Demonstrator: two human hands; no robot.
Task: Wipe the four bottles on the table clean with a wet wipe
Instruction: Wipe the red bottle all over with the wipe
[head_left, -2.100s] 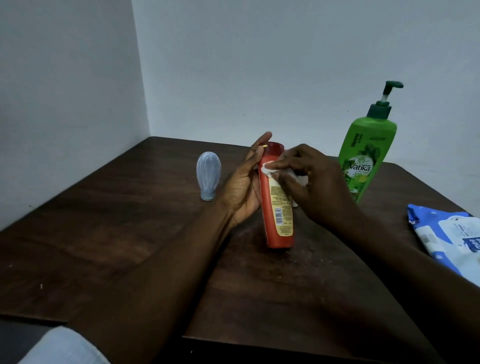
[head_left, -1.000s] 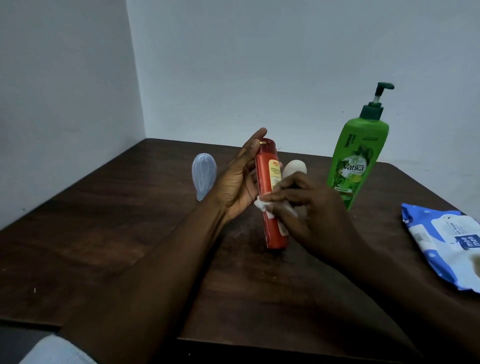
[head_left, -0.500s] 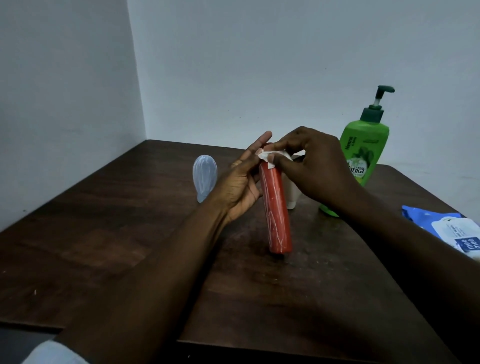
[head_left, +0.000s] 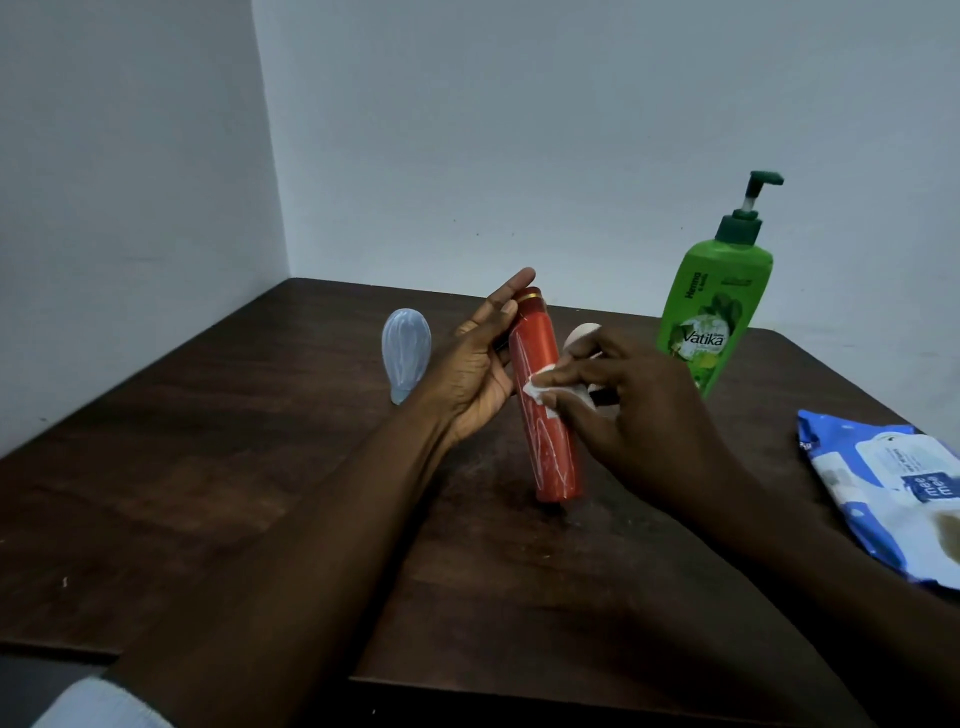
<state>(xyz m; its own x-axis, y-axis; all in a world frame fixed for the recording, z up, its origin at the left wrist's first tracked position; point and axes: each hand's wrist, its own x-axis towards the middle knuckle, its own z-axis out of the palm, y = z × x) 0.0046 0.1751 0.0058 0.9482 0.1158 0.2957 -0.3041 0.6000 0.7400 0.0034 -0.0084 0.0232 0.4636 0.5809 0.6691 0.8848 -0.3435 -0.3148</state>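
A tall red bottle (head_left: 545, 415) stands tilted on the dark wooden table (head_left: 260, 467), its base on the tabletop. My left hand (head_left: 478, 374) steadies its upper part, fingers mostly straight along the neck and thumb behind. My right hand (head_left: 639, 405) pinches a small white wet wipe (head_left: 540, 389) against the bottle's middle. A pale blue bottle (head_left: 406, 353) stands to the left. A green pump bottle (head_left: 711, 312) stands at the back right. A white bottle (head_left: 582, 335) shows partly behind my right hand.
A blue and white pack of wet wipes (head_left: 888, 483) lies at the table's right edge. Walls close the table at the back and left. The near table edge runs below my forearms.
My right hand with the wipe has slid from the top of the red bottle down to its middle. The white bottle behind shows again above my right hand.
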